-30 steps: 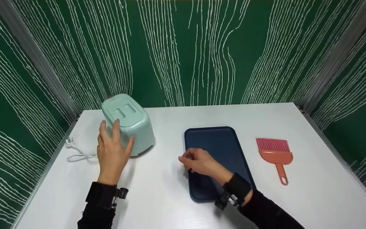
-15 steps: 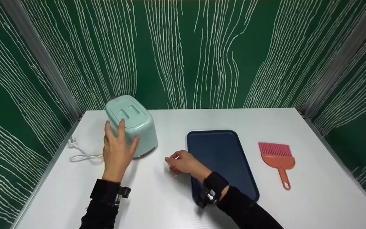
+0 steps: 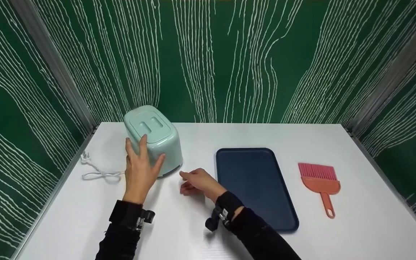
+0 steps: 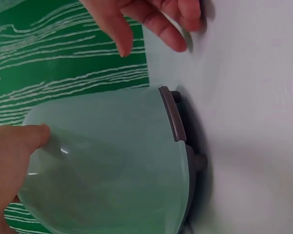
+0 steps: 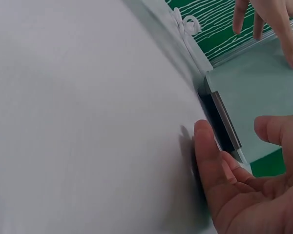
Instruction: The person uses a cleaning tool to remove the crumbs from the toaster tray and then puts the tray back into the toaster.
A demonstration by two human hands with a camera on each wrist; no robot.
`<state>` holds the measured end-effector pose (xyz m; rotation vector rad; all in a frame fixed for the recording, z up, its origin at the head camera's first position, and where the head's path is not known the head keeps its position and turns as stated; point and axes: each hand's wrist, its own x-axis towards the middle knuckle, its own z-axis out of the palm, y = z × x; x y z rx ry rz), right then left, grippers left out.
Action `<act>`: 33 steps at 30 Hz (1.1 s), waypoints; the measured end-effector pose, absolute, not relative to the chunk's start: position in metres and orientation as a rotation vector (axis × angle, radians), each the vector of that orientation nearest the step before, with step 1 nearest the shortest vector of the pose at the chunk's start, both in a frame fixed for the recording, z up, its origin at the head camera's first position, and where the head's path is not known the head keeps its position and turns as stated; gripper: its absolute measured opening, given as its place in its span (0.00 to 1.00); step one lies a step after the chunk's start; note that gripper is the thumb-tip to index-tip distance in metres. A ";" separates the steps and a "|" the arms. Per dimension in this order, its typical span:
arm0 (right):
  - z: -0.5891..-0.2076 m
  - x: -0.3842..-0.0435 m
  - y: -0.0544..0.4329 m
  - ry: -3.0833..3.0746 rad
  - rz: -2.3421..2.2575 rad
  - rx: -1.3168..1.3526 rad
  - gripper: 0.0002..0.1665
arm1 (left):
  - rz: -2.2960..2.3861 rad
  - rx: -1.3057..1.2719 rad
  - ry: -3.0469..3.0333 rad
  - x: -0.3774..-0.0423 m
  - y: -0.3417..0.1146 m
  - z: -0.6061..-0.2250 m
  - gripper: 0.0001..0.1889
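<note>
My left hand (image 3: 141, 175) is spread wide against the near left side of the toaster (image 3: 164, 144), thumb and fingers well apart and the thumb touching the shell. Its grasp on the far side is hidden from me. The toaster stands on the table (image 3: 200, 137) with its lid (image 3: 149, 124) up; I cannot tell whether every foot bears on the top. What has just changed is my right hand (image 3: 201, 182): it has come off the tray (image 3: 251, 184) and is now low, just beside the toaster's near right corner, loosely open, thumb apart from the fingers, holding nothing. To my eye, that brings both hands to one thing, though only the left seems to touch it. The cord (image 3: 103, 174) lies left of the toaster; the tray is to its right, and the brush (image 3: 320, 180) farther right.
</note>
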<state>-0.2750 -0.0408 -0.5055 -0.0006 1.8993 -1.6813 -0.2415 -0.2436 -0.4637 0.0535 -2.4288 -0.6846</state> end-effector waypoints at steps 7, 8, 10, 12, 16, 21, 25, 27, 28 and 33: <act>-0.511 -0.279 -0.061 1.678 -1.876 0.162 0.27 | -0.768 0.037 -2.419 -0.245 -0.237 -0.466 0.43; -0.512 -0.280 -0.063 1.648 -1.903 0.170 0.27 | -0.779 0.041 -2.417 -0.246 -0.236 -0.466 0.43; -0.515 -0.281 -0.066 1.596 -1.949 0.175 0.28 | -0.808 0.043 -2.415 -0.247 -0.234 -0.467 0.43; -0.519 -0.281 -0.067 1.556 -1.990 0.177 0.28 | -0.830 0.040 -2.416 -0.248 -0.231 -0.470 0.42; -0.524 -0.279 -0.070 1.493 -2.066 0.152 0.29 | -0.853 0.034 -2.403 -0.249 -0.227 -0.475 0.42; -0.528 -0.279 -0.077 1.405 -2.169 0.129 0.27 | -0.844 0.014 -2.357 -0.251 -0.229 -0.478 0.41; -0.531 -0.284 -0.084 1.361 -2.234 0.126 0.28 | -0.837 -0.009 -2.337 -0.254 -0.233 -0.481 0.41; -0.531 -0.285 -0.087 1.351 -2.245 0.123 0.29 | -0.831 -0.015 -2.331 -0.255 -0.235 -0.482 0.41; -0.531 -0.286 -0.089 1.352 -2.246 0.119 0.29 | -0.827 -0.015 -2.329 -0.255 -0.236 -0.483 0.41; -0.533 -0.287 -0.093 1.339 -2.246 0.109 0.28 | -0.827 -0.005 -2.341 -0.254 -0.239 -0.484 0.41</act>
